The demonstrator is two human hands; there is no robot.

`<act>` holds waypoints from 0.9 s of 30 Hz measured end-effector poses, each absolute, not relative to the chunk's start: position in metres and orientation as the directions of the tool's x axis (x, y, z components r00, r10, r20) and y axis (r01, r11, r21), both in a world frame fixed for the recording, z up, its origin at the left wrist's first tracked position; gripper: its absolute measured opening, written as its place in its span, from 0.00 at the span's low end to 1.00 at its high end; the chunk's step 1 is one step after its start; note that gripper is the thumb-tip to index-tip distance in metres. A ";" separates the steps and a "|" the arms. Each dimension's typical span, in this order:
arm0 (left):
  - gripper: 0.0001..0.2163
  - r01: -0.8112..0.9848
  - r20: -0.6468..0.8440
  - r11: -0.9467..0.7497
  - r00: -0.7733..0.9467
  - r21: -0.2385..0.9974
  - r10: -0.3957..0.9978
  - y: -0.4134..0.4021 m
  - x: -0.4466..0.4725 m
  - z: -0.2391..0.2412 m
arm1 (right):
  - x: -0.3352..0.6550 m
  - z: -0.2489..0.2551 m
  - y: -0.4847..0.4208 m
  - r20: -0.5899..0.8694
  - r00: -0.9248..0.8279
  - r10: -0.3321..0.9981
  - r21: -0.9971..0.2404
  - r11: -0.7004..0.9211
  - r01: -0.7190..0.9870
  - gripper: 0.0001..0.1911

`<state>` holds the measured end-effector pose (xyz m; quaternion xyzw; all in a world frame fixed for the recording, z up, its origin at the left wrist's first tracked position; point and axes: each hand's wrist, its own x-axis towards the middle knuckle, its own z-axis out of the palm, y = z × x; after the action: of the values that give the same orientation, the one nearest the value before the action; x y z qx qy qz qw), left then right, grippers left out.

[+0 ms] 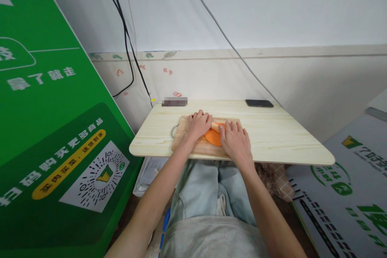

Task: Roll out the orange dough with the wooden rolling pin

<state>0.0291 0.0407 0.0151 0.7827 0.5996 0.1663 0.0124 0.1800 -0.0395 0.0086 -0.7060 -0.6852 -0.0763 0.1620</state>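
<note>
A wooden cutting board (198,150) lies near the front edge of the table. On it sits a flat, rounded sheet of orange dough or clay (213,138); I cannot tell which. Across its far part runs a pale wooden rolling pin (215,127), whose ends are covered by my hands. My left hand (199,124) is curled over the pin's left end. Over the right end lies my right hand (236,139), fingers bent forward and thumb beside the orange sheet. Both palms face down.
The pale wood-grain table (281,137) carries a black phone (259,103) at back right and a blurred dark object (174,102) at back left. A metal ring (174,130) sticks out from the board. Green panel (87,137) stands left, printed grey panel (347,193) right; cables hang behind.
</note>
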 end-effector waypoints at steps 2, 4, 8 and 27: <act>0.18 0.936 0.253 -0.269 0.209 0.229 0.945 0.041 0.030 0.014 | 0.193 0.018 -0.023 0.280 0.105 0.954 -0.152 -0.064 0.986 0.36; 0.19 0.936 0.260 -0.268 0.206 0.230 0.943 0.042 0.031 0.013 | 0.205 0.024 -0.008 0.223 0.154 0.963 -0.179 -0.115 0.977 0.37; 0.19 0.938 0.269 -0.269 0.207 0.218 0.940 0.041 0.031 0.014 | 0.217 0.027 0.012 0.144 0.187 0.972 -0.204 -0.156 0.967 0.37; 0.16 0.933 0.257 -0.291 0.234 0.211 0.938 0.040 0.027 0.015 | 0.166 -0.003 -0.062 0.380 0.030 0.924 -0.087 0.003 0.996 0.35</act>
<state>0.0272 0.0405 0.0150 0.7854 0.5955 0.1687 0.0064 0.1659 -0.0624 -0.0026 -0.6977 -0.6882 -0.1070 0.1679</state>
